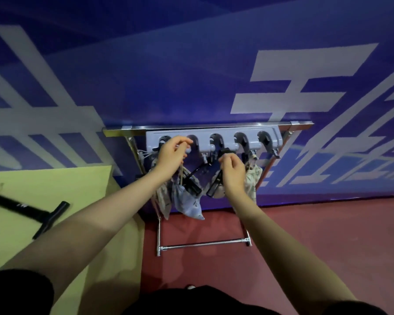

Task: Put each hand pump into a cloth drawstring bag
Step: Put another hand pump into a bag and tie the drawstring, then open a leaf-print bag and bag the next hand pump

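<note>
A grey hook rail (228, 136) is fixed under the top bar of a metal frame against the blue wall. Several cloth drawstring bags hang below it: a blue-grey bag (189, 205), a pale patterned bag (251, 178) on the right and another bag (163, 198) on the left. Black hand pumps (197, 176) stick out of the bags between my hands. My left hand (171, 155) pinches a beige drawstring up by the second hook. My right hand (231, 171) is pinched shut just below the middle hook, apparently on a cord that is too thin to make out.
Another black hand pump with a T-handle (30, 210) lies on the yellow-green table (82, 192) at the left. The frame's lower crossbar (205, 244) stands on the red floor. The blue wall with white lettering rises behind the rack.
</note>
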Available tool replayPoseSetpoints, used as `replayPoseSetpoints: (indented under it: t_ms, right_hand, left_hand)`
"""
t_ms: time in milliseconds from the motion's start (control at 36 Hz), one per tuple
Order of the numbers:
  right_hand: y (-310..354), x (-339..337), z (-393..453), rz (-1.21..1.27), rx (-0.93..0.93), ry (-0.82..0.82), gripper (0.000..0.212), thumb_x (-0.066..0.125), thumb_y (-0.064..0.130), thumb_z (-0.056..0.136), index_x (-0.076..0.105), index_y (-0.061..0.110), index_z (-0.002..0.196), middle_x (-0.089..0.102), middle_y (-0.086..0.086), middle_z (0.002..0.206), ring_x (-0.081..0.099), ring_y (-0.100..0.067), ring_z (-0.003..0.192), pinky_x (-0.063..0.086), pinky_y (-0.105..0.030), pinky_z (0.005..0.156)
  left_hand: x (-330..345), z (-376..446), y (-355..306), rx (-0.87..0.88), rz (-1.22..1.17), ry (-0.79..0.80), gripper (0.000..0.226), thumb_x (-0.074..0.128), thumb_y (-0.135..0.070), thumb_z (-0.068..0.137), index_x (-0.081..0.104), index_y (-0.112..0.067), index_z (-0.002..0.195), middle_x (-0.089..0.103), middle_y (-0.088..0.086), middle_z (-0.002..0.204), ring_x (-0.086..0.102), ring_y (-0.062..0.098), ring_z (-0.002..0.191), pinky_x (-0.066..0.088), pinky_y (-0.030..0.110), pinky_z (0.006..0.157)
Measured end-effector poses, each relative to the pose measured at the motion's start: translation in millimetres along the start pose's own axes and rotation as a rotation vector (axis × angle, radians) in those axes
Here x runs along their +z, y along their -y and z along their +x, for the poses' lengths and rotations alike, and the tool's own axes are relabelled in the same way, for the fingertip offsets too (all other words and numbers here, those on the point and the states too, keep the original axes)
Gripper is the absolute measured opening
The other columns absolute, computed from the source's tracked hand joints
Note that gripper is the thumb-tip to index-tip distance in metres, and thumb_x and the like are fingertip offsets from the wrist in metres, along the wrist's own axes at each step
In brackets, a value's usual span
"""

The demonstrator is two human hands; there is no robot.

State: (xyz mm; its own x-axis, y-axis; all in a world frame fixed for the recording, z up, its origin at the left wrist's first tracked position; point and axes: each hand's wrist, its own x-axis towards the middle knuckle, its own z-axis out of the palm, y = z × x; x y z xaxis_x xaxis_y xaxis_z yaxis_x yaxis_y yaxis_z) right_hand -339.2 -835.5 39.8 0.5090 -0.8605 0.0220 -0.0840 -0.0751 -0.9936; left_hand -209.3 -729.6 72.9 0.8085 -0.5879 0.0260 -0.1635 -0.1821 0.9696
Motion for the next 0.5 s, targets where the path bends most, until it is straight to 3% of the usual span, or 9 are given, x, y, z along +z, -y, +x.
replayPoseSetpoints:
  t_ms: [194,361,500]
  right_hand:
    - [17.2,103.7,-48.3,0.045,0.021,0.345,0.038,0.044,0.004,0.096,0.051,0.015,0.06,0.044,0.003,0.054,0.038,-0.004,0.051,0.033,-0.025,0.055]
    - [9.1,202.7,-111.7,-0.044,0.057,0.61,0.027,0.042,0.03,0.083,0.054,0.02,0.06,0.05,0.003,0.056,0.045,-0.007,0.054,0.034,-0.028,0.059]
    - [5.7,283.2,-169.7,-0.097,0.115,0.828,0.042,0.039,0.005,0.096,0.057,0.017,0.06,0.047,0.002,0.052,0.042,-0.001,0.045,0.032,-0.021,0.05]
  left_hand:
    - [-110.6,-47.7,43.7,-0.128,-0.043,-0.229,0.035,0.038,-0.014,0.103,0.061,-0.014,0.077,0.053,0.002,0.066,0.044,0.002,0.044,0.033,0.019,0.045]
    - [-224.3,-109.1,91.2,-0.333,-0.013,-0.37,0.035,0.038,-0.008,0.099,0.057,-0.009,0.069,0.051,0.003,0.062,0.041,0.002,0.039,0.03,0.017,0.042]
    - [-320.2,-158.1,141.4,-0.608,0.023,-0.424,0.035,0.04,-0.01,0.098,0.06,-0.01,0.07,0.051,0.006,0.064,0.045,0.007,0.039,0.031,0.017,0.041]
